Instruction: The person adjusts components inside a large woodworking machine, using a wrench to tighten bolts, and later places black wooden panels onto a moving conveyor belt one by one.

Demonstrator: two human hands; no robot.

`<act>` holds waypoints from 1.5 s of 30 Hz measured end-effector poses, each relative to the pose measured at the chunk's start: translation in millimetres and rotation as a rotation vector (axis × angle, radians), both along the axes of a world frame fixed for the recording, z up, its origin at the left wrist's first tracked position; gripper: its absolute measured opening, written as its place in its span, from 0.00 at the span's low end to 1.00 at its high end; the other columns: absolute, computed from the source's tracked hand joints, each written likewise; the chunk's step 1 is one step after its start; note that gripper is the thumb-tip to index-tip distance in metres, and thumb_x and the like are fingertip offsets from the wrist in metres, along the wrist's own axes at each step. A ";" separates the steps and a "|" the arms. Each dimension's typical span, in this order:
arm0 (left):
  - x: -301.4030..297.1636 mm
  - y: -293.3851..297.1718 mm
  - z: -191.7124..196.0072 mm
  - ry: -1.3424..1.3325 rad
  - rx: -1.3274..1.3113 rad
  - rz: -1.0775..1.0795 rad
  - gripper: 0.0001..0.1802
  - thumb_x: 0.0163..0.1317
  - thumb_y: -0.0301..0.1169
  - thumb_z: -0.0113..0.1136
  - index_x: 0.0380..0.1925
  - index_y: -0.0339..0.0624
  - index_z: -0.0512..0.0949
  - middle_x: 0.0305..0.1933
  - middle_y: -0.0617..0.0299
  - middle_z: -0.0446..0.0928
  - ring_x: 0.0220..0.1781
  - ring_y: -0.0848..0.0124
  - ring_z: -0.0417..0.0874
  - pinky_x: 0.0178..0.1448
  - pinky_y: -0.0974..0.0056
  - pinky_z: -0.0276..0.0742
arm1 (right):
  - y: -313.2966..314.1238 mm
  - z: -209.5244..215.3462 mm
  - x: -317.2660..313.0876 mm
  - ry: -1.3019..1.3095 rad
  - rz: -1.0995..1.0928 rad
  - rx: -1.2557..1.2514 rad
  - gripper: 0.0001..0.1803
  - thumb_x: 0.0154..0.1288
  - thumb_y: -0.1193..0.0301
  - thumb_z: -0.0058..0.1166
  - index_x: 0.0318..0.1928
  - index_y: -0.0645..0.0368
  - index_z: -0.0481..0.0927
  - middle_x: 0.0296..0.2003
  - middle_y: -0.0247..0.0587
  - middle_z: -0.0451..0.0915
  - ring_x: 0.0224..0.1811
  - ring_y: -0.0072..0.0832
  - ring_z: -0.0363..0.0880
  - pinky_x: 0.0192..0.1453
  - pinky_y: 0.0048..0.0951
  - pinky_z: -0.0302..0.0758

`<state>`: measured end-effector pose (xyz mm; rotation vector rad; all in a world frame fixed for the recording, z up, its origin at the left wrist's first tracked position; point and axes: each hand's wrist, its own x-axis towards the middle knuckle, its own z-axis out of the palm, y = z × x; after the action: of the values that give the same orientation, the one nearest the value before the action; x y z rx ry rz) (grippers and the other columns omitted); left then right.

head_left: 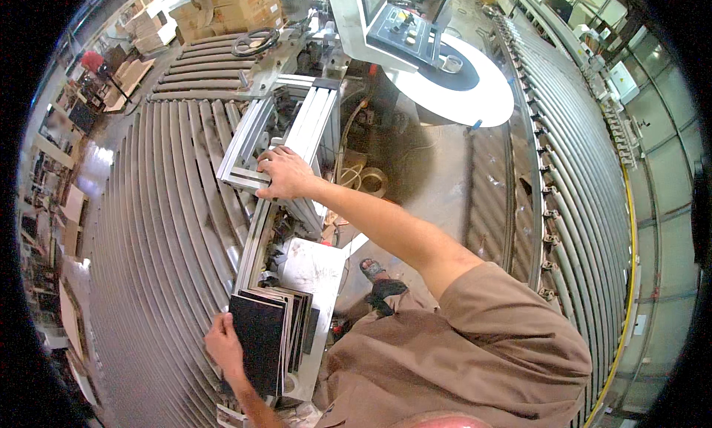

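Nearest my camera is the wearer's brown shirt (460,354), filling the lower right. What I watch most is the stack of thin panels (256,335), black face up: it lies immediately right of my left hand (225,345), long axis running roughly away from the body, its left edge alongside the fingers. The left hand is clearly the nearer one. Its fingers are curled with the thumb up; I can't tell whether they pinch that edge or only hang beside it.

My right hand (284,173) is well beyond the stack, laid over the near end of the metal frame (310,120), thumb apart from the fingers; whether it grips or merely rests, I can't tell.

Counting: two hands, one stack (several panels, overlapping too closely to number), one frame. Left of both hands is one wide roller bed (159,242); beyond the right hand, off to its right, one control panel (404,33).
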<state>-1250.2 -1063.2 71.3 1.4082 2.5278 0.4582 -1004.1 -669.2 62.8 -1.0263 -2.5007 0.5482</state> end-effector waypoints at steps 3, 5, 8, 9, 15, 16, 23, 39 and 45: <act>9.9 -1.7 -29.9 0.086 0.048 0.034 0.24 0.82 0.52 0.58 0.47 0.41 0.87 0.38 0.47 0.87 0.40 0.43 0.88 0.45 0.44 0.80 | -2.5 0.6 0.9 0.010 0.002 -0.020 0.38 0.59 0.41 0.67 0.59 0.58 0.88 0.70 0.47 0.78 0.78 0.50 0.70 0.87 0.49 0.60; 14.0 -3.3 -36.0 0.179 0.025 -0.010 0.27 0.82 0.54 0.55 0.52 0.41 0.87 0.49 0.45 0.87 0.49 0.43 0.87 0.53 0.43 0.80 | -2.4 1.2 1.4 0.014 0.009 -0.020 0.38 0.59 0.41 0.68 0.58 0.59 0.88 0.70 0.47 0.79 0.77 0.50 0.70 0.87 0.49 0.60; 23.4 -5.6 -37.2 0.163 0.008 -0.095 0.33 0.82 0.59 0.53 0.62 0.40 0.83 0.64 0.41 0.82 0.62 0.40 0.82 0.64 0.41 0.76 | -0.1 -0.5 2.1 0.018 0.011 0.032 0.38 0.58 0.41 0.69 0.57 0.59 0.88 0.68 0.50 0.80 0.76 0.50 0.72 0.87 0.49 0.60; 29.5 -6.3 -35.4 0.131 0.003 -0.128 0.35 0.82 0.60 0.52 0.66 0.40 0.82 0.68 0.40 0.80 0.66 0.38 0.80 0.68 0.40 0.74 | 0.4 -2.7 3.3 0.031 0.010 0.040 0.38 0.58 0.42 0.69 0.57 0.59 0.88 0.68 0.50 0.80 0.76 0.50 0.73 0.87 0.49 0.60; 62.1 -25.4 -48.6 0.129 -0.065 0.025 0.54 0.76 0.69 0.53 0.86 0.41 0.56 0.83 0.38 0.64 0.84 0.39 0.64 0.85 0.38 0.61 | 0.6 -8.8 4.9 0.086 0.006 0.065 0.37 0.57 0.42 0.69 0.57 0.59 0.88 0.65 0.53 0.81 0.74 0.50 0.75 0.86 0.49 0.62; 63.9 -27.8 -56.3 0.150 -0.079 0.032 0.54 0.76 0.69 0.52 0.86 0.41 0.56 0.83 0.38 0.64 0.84 0.39 0.64 0.86 0.38 0.60 | -0.3 -9.8 4.8 0.086 -0.001 0.074 0.37 0.58 0.42 0.69 0.57 0.59 0.88 0.65 0.53 0.81 0.74 0.49 0.75 0.85 0.48 0.62; 63.9 -28.8 -64.2 0.187 0.020 0.015 0.50 0.78 0.69 0.49 0.84 0.40 0.62 0.81 0.39 0.67 0.82 0.40 0.66 0.86 0.37 0.57 | -1.7 -7.9 5.0 0.072 -0.004 0.075 0.37 0.59 0.43 0.68 0.58 0.59 0.87 0.63 0.53 0.82 0.73 0.49 0.75 0.84 0.48 0.63; 64.8 -29.8 -65.8 0.176 0.068 0.025 0.47 0.79 0.64 0.54 0.82 0.39 0.64 0.80 0.38 0.69 0.80 0.39 0.69 0.83 0.39 0.62 | -2.0 -3.7 7.8 0.048 0.016 0.022 0.40 0.60 0.41 0.67 0.61 0.62 0.86 0.64 0.55 0.81 0.75 0.50 0.74 0.89 0.48 0.57; 63.7 -30.3 -63.2 0.159 0.072 0.017 0.49 0.78 0.67 0.52 0.81 0.36 0.65 0.78 0.38 0.70 0.81 0.40 0.68 0.85 0.38 0.60 | -4.4 -1.1 8.2 0.042 0.027 0.006 0.40 0.60 0.41 0.68 0.61 0.61 0.86 0.62 0.55 0.81 0.74 0.50 0.74 0.89 0.48 0.57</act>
<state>-1186.5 -1093.5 8.1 1.5057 2.6745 0.4613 -995.9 -673.6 61.7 -0.9695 -2.4810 0.5639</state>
